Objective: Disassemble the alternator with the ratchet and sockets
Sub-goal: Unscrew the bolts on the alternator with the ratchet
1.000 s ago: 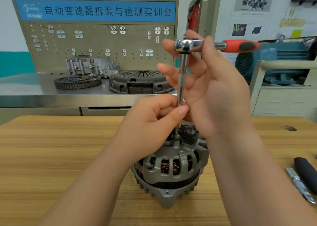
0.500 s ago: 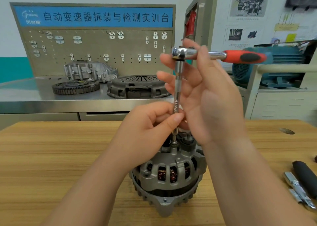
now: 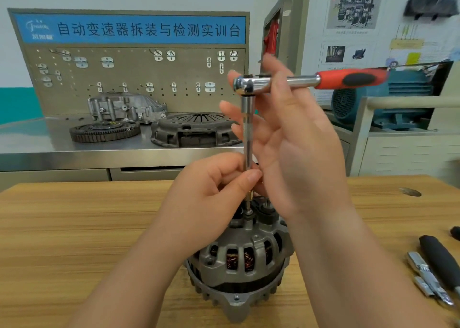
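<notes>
Left hand (image 3: pixel 211 190): thumb and curled fingers pinch the extension bar (image 3: pixel 247 133) low down, just above the alternator (image 3: pixel 244 260). Right hand (image 3: pixel 298 153): fingers spread behind the ratchet (image 3: pixel 298 80) head, thumb across its shaft. Red handle juts right, well above loose tools (image 3: pixel 428 275) at the wooden table (image 3: pixel 74 228) edge. Alternator upright mid-table near the front edge: grey slotted housing, copper windings visible.

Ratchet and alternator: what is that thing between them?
In the head view, a slim steel extension bar stands upright between the ratchet and the alternator; the left hand pinches its lower part.
</notes>
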The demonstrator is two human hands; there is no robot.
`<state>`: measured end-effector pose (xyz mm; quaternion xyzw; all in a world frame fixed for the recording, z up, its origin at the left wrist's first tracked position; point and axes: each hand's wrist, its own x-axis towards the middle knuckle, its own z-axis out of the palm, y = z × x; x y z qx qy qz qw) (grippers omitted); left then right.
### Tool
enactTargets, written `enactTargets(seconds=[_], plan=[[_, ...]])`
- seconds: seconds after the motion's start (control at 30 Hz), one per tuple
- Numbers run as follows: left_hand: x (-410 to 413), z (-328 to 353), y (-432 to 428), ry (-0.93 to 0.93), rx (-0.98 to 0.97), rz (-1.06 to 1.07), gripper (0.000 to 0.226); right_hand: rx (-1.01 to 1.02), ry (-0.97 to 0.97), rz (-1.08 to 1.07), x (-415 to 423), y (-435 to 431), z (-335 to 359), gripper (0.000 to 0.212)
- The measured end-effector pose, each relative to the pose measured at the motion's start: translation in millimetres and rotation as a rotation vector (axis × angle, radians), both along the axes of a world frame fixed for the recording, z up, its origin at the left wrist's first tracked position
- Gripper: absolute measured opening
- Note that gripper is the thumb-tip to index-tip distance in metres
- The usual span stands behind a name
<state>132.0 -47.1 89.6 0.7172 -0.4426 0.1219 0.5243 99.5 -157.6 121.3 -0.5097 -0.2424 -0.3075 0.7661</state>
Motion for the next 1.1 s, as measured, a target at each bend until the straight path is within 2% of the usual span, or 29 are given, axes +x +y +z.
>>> enactTargets(seconds=[0.07, 0.13, 0.23, 0.37, 0.47, 0.6, 0.7, 0.83, 0.93, 1.03, 1.1], plan=[[1.4, -1.5, -1.3, -0.015, -0.020, 0.029, 0.020, -0.039, -0.056, -0.120, 0.6, 1.9, 0.3, 0.024], [1.1, -2.2, -3.7, -0.028, -0.004, 0.066, 0.023, -0.052, -0.100, -0.176, 0.2, 3.5, 0.0, 0.023], [1.5, -2.2, -2.3, 0.004, -0.019, 0.044, 0.019, -0.028, -0.053, -0.091, 0.1, 3.1, -0.9, 0.024], [-0.5, 0.6, 1.1, 0.026, 0.016, -0.018, 0.030, 0.047, 0.059, 0.007, -2.1, -1.1, -0.3, 0.025], [2.1, -0.2, 0.9, 0.004, 0.038, 0.028, 0.014, 0.034, 0.038, -0.087, 0.0, -0.5, -1.2, 0.020], [1.8, -0.8, -3.3, -0.013, 0.014, 0.080, 0.011, -0.089, -0.098, -0.280, -0.3, 2.2, -0.4, 0.023], [1.0, 0.6, -3.0, 0.013, 0.003, 0.057, 0.016, -0.058, -0.082, -0.184, -0.3, 2.0, 0.0, 0.027], [0.6, 1.7, -0.1, 0.029, 0.015, 0.000, 0.023, -0.003, 0.056, 0.007, -2.2, 0.4, 0.7, 0.025], [2.2, 0.8, 0.0, 0.001, 0.029, 0.001, 0.015, -0.021, 0.097, -0.025, -1.7, 0.0, 0.2, 0.024], [1.5, 0.3, -1.6, -0.001, 0.010, 0.051, 0.025, -0.045, -0.022, -0.146, -0.2, 1.2, 0.0, 0.022], [1.9, 0.1, -3.8, 0.011, 0.000, 0.062, 0.020, -0.067, -0.112, -0.209, -0.5, 2.3, 1.1, 0.023]])
